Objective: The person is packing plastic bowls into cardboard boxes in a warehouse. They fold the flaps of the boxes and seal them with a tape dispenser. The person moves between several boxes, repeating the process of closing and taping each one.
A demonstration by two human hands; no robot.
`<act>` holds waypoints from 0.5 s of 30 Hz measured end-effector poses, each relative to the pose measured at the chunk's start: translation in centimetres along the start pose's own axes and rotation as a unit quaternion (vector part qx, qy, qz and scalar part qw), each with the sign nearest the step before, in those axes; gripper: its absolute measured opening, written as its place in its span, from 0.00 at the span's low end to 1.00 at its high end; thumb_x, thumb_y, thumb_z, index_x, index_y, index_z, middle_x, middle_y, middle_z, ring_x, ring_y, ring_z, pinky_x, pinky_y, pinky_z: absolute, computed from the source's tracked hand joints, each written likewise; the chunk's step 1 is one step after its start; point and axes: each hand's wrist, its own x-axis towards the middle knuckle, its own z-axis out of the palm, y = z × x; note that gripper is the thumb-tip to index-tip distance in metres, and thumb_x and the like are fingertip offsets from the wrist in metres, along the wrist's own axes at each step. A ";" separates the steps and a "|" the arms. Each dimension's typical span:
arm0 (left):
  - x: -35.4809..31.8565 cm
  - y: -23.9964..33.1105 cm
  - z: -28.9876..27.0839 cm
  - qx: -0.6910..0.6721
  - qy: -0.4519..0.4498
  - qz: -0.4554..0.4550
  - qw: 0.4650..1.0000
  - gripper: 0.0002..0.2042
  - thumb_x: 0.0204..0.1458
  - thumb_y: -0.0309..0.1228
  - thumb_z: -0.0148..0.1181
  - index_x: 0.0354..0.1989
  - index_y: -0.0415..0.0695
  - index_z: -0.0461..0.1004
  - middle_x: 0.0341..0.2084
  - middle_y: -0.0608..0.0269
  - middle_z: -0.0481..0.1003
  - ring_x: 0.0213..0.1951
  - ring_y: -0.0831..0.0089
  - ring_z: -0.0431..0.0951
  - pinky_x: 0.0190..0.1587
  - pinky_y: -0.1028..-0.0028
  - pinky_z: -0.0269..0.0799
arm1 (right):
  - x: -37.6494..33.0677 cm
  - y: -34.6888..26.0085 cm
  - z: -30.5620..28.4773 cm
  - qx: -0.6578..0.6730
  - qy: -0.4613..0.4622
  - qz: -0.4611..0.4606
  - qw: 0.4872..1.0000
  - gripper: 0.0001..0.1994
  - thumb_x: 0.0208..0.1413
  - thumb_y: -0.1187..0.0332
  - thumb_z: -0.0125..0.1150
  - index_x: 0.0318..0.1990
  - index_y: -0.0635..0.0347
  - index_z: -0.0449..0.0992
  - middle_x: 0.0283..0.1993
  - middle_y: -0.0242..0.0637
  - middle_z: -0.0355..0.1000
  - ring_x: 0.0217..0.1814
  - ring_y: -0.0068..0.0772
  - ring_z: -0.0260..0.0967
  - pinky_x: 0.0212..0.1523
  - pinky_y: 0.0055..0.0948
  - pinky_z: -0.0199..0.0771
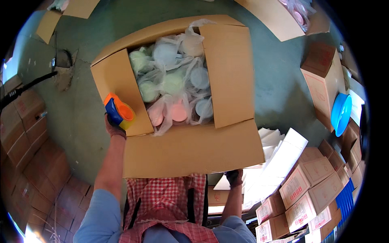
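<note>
A large open cardboard carton [194,150] stands in front of me with its flaps spread. Inside, several pale green, blue, pink and cream round plastic items [173,83] are wrapped in clear bags, which bulge up between the flaps. My left hand [115,127], in a dark glove, grips an orange and blue tape dispenser [118,110] over the left flap; a yellow part shows on its lower side. At the near flap's right corner is my right hand [234,177], also gloved, its fingers curled at the flap's edge and partly hidden beneath it.
Stacked cartons line the left [36,154] and the lower right [308,194]. White sheets [279,162] lie beside the near flap. A blue basin [341,115] leans by a carton [322,85] on the right. Another open carton [275,16] stands at the far right.
</note>
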 end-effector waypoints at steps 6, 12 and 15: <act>-1.6 11.8 2.0 0.011 -0.066 0.039 0.997 0.22 0.46 0.48 0.45 0.48 0.51 0.63 0.47 0.70 0.64 0.50 0.67 0.59 0.51 0.58 0.54 | 12.3 -5.3 19.3 -0.002 -0.247 -0.106 0.963 0.14 0.44 0.52 0.49 0.26 0.54 0.65 0.23 0.33 0.60 0.25 0.34 0.60 0.24 0.29 0.57; 6.1 19.8 4.1 0.056 -0.125 0.032 0.990 0.21 0.48 0.37 0.47 0.50 0.43 0.60 0.47 0.62 0.64 0.50 0.64 0.63 0.54 0.62 0.54 | 20.3 -5.4 23.2 -0.046 -0.180 0.003 0.983 0.10 0.42 0.57 0.51 0.26 0.52 0.66 0.26 0.30 0.64 0.27 0.33 0.62 0.20 0.22 0.53; 14.6 18.1 6.3 0.111 0.009 0.056 0.992 0.20 0.50 0.38 0.40 0.51 0.42 0.59 0.50 0.61 0.62 0.53 0.65 0.59 0.56 0.63 0.51 | 19.9 -6.1 22.4 -0.063 -0.189 0.028 0.980 0.12 0.41 0.54 0.52 0.29 0.51 0.68 0.28 0.29 0.65 0.28 0.32 0.62 0.19 0.22 0.51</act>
